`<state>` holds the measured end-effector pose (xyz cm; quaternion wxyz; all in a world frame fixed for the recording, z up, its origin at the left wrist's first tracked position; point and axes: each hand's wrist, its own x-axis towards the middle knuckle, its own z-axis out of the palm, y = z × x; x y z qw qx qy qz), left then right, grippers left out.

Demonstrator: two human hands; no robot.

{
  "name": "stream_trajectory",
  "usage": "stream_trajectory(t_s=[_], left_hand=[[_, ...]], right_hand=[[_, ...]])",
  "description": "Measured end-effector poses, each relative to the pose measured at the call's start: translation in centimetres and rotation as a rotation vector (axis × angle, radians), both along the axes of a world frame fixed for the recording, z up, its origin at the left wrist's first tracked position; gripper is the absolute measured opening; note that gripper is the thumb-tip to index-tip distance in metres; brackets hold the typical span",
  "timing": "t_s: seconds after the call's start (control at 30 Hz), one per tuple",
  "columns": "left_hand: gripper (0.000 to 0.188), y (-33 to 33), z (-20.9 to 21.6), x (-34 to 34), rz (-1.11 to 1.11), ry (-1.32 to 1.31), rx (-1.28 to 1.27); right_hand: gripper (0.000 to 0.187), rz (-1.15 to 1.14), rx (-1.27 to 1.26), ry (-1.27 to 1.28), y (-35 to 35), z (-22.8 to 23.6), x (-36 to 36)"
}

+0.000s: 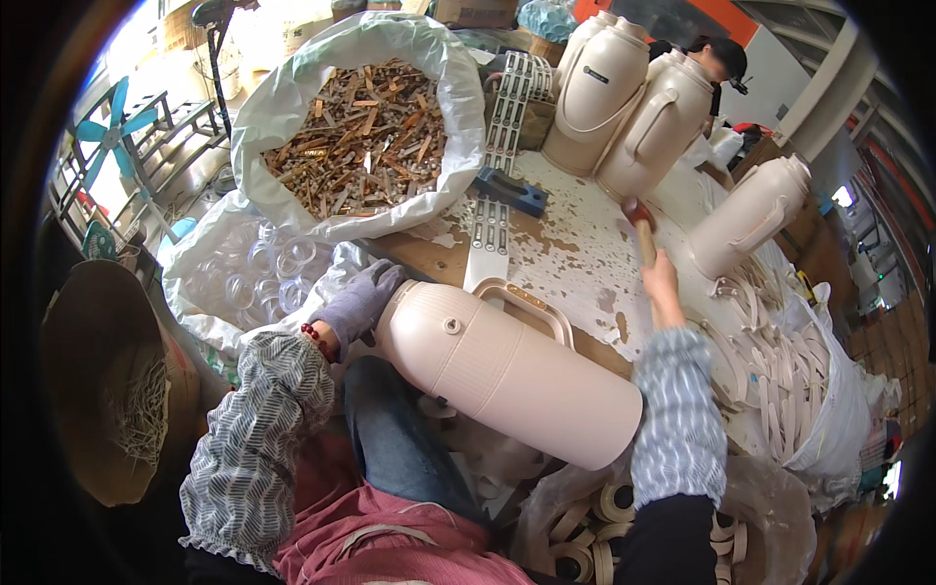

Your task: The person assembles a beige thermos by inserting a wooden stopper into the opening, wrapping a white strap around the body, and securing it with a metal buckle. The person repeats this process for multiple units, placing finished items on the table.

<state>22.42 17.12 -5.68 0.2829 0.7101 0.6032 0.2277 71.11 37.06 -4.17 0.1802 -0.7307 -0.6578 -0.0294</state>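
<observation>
A beige vacuum flask (531, 380) lies on its side across my lap and the table edge, its handle (526, 308) facing away from me. My left hand (361, 302), in a grey glove, grips the flask's left end; its fingertips are partly hidden. In my right hand (663, 283) is a small mallet (645, 239) with a wooden handle and a dark red head. The mallet is over the table, apart from the flask. A perforated metal strip (489, 229) lies beyond the flask, with a dark blue block (512, 191) across it.
A white sack (263, 127) of brownish metal pieces stands far left, above a bag of clear plastic rings (258, 268). Several upright flasks (597, 93) stand at the back, another flask (746, 214) at right. Loose beige handles (790, 380) fill the right side. A person (717, 63) works behind.
</observation>
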Motion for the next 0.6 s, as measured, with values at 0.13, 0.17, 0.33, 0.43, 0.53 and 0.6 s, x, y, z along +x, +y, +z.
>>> stream_trajectory(t_s=[0.13,0.17,0.33,0.43,0.53,0.6], left_hand=[[0.085,-1.6,-1.0,-2.9,-0.104,0.267,0.216],[0.075,-2.0,-0.3,-2.2,-0.049,0.259,0.212],[0.054,-0.7,-0.5,-1.8,-0.084,0.318,0.22],[0.07,0.8,-5.0,-5.2,-0.059,0.526,0.418],[0.056,1.5,-3.7,-4.2,-0.081,0.153,0.295],[0.054,0.2,-3.1,-4.4,-0.044,0.134,0.304]], right_hand=[[0.031,0.462,-0.165,0.491,-13.5,7.7,-9.6],[0.036,0.527,-0.121,0.467,-16.0,8.0,-10.0],[0.043,0.643,-0.308,0.038,-18.9,10.1,-9.6],[0.047,0.597,-0.29,0.143,-19.5,8.9,-9.6],[0.047,0.485,-0.239,0.082,-18.5,6.3,-5.9],[0.036,0.48,0.176,-0.107,-19.9,5.9,-3.5]])
